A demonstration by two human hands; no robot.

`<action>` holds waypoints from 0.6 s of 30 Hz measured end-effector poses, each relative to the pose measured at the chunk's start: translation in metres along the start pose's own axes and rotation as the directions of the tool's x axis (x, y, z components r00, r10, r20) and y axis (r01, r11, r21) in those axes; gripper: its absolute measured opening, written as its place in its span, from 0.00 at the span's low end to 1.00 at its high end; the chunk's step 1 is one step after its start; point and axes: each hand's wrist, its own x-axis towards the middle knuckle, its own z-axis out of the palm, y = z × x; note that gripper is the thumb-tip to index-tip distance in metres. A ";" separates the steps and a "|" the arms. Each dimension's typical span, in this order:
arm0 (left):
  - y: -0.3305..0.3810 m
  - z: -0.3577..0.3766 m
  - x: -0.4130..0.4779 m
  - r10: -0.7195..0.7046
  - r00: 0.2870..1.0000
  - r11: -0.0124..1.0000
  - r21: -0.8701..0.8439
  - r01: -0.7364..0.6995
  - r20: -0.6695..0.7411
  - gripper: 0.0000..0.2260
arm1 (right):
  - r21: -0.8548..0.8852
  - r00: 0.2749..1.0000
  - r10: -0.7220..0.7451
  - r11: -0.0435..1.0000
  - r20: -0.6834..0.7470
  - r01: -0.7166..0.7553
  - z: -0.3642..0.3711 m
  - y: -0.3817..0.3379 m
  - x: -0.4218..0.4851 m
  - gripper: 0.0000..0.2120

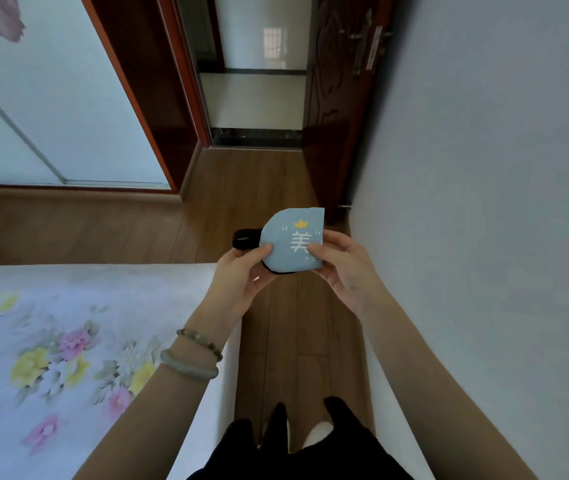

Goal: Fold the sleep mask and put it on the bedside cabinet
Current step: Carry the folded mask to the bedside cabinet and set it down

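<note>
A light blue sleep mask (290, 233), folded in half, shows a white character and a small yellow crown. Its black strap (245, 239) loops out to the left. My left hand (241, 282) pinches the mask's left edge with thumb on top. My right hand (343, 268) pinches its right edge. Both hold it in the air above the wooden floor, between the bed and the wall. No bedside cabinet is in view.
A bed with a floral sheet (68, 341) fills the lower left. A grey wall (483, 202) runs along the right. Ahead stands an open dark wooden door (338, 98) and doorway. A wardrobe with sliding panels (51, 116) is at the left. Wooden floor (276, 341) lies below.
</note>
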 end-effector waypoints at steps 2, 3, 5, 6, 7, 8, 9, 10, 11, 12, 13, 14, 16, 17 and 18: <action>0.014 0.007 0.034 -0.008 1.000 1.000 0.003 0.008 -0.002 0.11 | -0.002 1.000 0.005 1.000 0.000 -0.005 0.003 -0.014 0.036 0.18; 0.021 0.011 0.051 -0.015 1.000 1.000 -0.004 0.015 0.003 0.12 | -0.011 1.000 0.008 1.000 -0.001 -0.008 0.003 -0.021 0.054 0.17; 0.032 0.018 0.086 -0.024 1.000 0.999 -0.023 0.025 0.012 0.16 | -0.022 1.000 0.011 1.000 0.005 -0.010 0.005 -0.033 0.091 0.17; 0.038 0.022 0.104 -0.026 1.000 0.999 -0.032 0.026 0.013 0.17 | -0.024 1.000 0.014 1.000 0.010 -0.013 0.006 -0.039 0.110 0.16; 0.044 0.024 0.122 -0.024 1.000 0.999 -0.041 0.025 0.009 0.18 | -0.026 1.000 0.019 0.999 0.014 -0.019 0.007 -0.045 0.130 0.16; 0.049 0.027 0.141 -0.021 1.000 0.998 -0.052 0.021 -0.001 0.18 | -0.031 1.000 0.026 0.999 0.018 -0.025 0.008 -0.050 0.150 0.15; 0.055 0.029 0.161 -0.017 1.000 0.998 -0.066 0.016 -0.014 0.17 | -0.041 0.999 0.033 0.999 0.027 -0.031 0.009 -0.056 0.172 0.14; 0.060 0.031 0.182 -0.012 1.000 0.996 -0.084 0.009 -0.029 0.16 | -0.055 0.998 0.038 0.998 0.044 -0.036 0.010 -0.063 0.194 0.13; 0.065 0.034 0.201 -0.001 0.999 0.995 -0.102 -0.004 -0.046 0.15 | -0.070 0.997 0.042 0.997 0.066 -0.038 0.012 -0.071 0.217 0.14; 0.071 0.037 0.222 0.012 0.998 0.993 -0.116 -0.020 -0.068 0.14 | -0.083 0.995 0.048 0.996 0.089 -0.041 0.013 -0.079 0.241 0.14; 0.078 0.041 0.243 0.025 0.995 0.991 -0.128 -0.037 -0.094 0.14 | -0.096 0.992 0.057 0.994 0.109 -0.047 0.015 -0.087 0.266 0.15; 0.084 0.045 0.263 0.036 0.992 0.989 -0.140 -0.053 -0.120 0.14 | -0.111 0.989 0.069 0.992 0.128 -0.055 0.018 -0.096 0.289 0.15; 0.098 0.053 0.301 0.051 0.984 0.982 -0.172 -0.081 -0.169 0.15 | -0.142 0.983 0.094 0.987 0.161 -0.071 0.023 -0.115 0.336 0.14; 0.105 0.058 0.319 0.059 0.980 0.978 -0.184 -0.095 -0.189 0.16 | -0.153 0.978 0.105 0.985 0.180 -0.077 0.026 -0.124 0.359 0.14; 0.113 0.062 0.335 0.065 0.976 0.975 -0.197 -0.106 -0.206 0.16 | -0.164 0.973 0.119 0.983 0.199 -0.087 0.028 -0.133 0.379 0.14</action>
